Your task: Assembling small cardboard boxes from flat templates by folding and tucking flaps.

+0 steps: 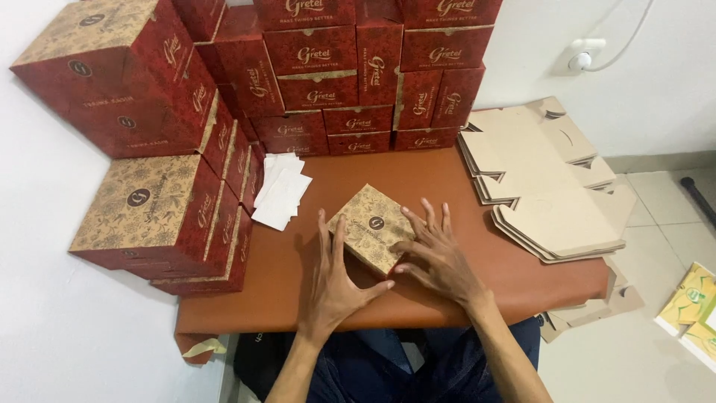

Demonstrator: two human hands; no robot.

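Note:
A small cardboard box [371, 225] with a tan patterned lid and dark red sides lies on the brown tabletop [447, 179], turned at an angle. My left hand [335, 280] rests against its near left side with fingers spread and the thumb under the near corner. My right hand [438, 254] lies on its right side, fingers spread over the lid's edge. Both hands press on the box from either side.
Finished red and tan boxes [149, 201] are stacked along the left and back [350, 67]. White paper sheets [282, 190] lie left of the box. Flat unfolded cardboard blanks [544, 179] are piled at the right. More blanks lie on the floor [597, 306]; yellow-green packets [693, 306] at far right.

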